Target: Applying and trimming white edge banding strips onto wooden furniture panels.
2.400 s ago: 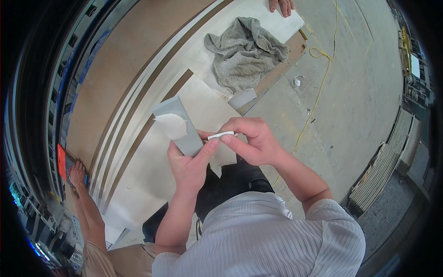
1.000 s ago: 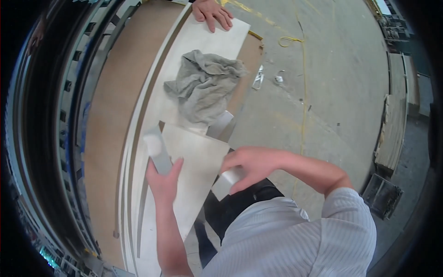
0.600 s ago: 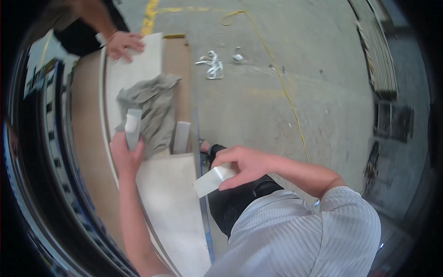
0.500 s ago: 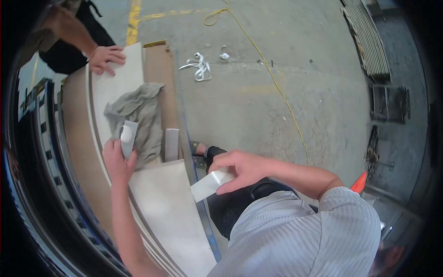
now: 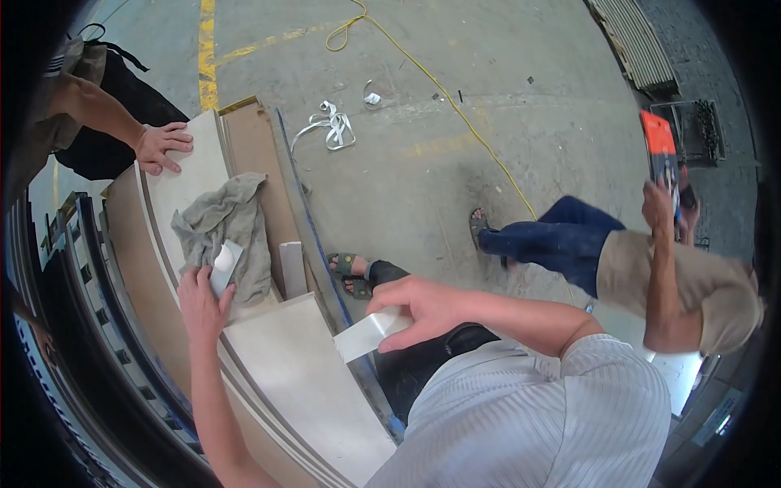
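Note:
My left hand (image 5: 207,298) is closed around a small pale block with a rounded white part (image 5: 224,267), above the boards. A crumpled grey-green cloth (image 5: 236,213) lies just beyond it on a long pale board (image 5: 203,154). Held at the near edge of the stack, a white rectangular block (image 5: 359,337) is gripped between the thumb and fingers of my right hand (image 5: 415,312). Close to it is a wide pale panel (image 5: 305,366), lying flat. Another small pale piece (image 5: 292,268) rests beside the cloth.
A co-worker's hand (image 5: 163,146) presses flat on the board's far end. To the right, a person in dark blue trousers (image 5: 553,244) carries an orange-ended object (image 5: 661,138). A yellow cable (image 5: 443,93) and white strapping (image 5: 333,126) lie on the floor. Dark metal rails (image 5: 106,325) run along the left.
A person carrying an orange-ended object has come into view on the right. The view has shifted slightly; both my hands keep hold of their blocks.

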The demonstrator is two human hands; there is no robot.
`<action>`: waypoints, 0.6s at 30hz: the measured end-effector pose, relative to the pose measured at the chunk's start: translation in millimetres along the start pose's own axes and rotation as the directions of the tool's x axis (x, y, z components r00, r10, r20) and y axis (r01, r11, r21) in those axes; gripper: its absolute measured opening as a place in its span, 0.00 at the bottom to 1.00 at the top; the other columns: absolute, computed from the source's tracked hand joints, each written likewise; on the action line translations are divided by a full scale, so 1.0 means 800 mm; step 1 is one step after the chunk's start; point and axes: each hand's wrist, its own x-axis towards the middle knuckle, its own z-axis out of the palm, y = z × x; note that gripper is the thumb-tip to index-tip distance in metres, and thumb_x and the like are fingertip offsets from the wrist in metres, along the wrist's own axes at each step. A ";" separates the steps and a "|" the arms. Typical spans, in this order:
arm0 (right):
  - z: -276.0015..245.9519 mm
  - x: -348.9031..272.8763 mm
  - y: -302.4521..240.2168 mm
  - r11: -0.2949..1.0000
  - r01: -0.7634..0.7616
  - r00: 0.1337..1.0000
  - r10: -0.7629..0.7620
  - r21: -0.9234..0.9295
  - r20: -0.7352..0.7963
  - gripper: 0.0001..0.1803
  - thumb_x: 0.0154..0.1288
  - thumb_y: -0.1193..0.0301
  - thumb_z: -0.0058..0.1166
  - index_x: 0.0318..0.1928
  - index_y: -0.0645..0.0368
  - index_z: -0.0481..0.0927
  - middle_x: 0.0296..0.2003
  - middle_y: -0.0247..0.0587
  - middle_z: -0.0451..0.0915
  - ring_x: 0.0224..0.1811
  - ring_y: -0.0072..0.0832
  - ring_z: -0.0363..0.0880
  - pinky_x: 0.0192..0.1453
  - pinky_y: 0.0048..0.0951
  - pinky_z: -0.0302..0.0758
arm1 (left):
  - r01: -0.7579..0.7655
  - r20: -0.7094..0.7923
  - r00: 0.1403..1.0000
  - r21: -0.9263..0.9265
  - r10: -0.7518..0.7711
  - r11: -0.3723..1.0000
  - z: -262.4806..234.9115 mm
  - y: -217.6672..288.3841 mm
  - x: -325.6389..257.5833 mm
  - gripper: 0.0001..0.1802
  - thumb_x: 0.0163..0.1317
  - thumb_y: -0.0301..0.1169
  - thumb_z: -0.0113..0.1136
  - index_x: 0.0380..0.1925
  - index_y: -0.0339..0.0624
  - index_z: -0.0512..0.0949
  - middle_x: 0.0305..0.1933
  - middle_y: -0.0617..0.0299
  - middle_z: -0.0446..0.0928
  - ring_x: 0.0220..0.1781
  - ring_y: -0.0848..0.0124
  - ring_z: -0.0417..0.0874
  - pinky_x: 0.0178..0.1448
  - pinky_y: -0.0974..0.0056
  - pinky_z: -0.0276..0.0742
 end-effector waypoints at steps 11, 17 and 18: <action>0.038 0.037 -0.069 0.978 0.123 0.950 -0.067 -0.169 0.304 0.18 0.59 0.73 0.65 0.51 0.64 0.83 0.34 0.42 0.80 0.36 0.32 0.78 0.40 0.30 0.72 | 0.265 -0.081 0.882 -0.730 -0.465 0.630 -0.040 0.143 -0.132 0.32 0.57 0.48 0.74 0.56 0.42 0.78 0.60 0.46 0.78 0.65 0.48 0.76 0.70 0.49 0.68; 0.087 0.094 -0.087 0.909 0.371 0.785 -0.197 -0.191 0.587 0.16 0.59 0.72 0.64 0.49 0.55 0.84 0.37 0.45 0.82 0.39 0.46 0.83 0.42 0.41 0.79 | 0.139 -0.097 0.893 -0.870 -0.440 0.473 -0.106 0.289 -0.200 0.21 0.64 0.42 0.64 0.51 0.38 0.79 0.43 0.48 0.84 0.45 0.48 0.84 0.58 0.51 0.74; 0.094 0.100 -0.089 0.904 0.375 0.785 -0.191 -0.206 0.590 0.16 0.59 0.72 0.64 0.49 0.55 0.84 0.37 0.45 0.82 0.39 0.46 0.83 0.42 0.41 0.79 | 0.207 -0.095 0.857 -0.836 -0.506 0.508 -0.109 0.292 -0.214 0.19 0.65 0.41 0.62 0.49 0.39 0.79 0.41 0.49 0.84 0.44 0.50 0.84 0.56 0.51 0.74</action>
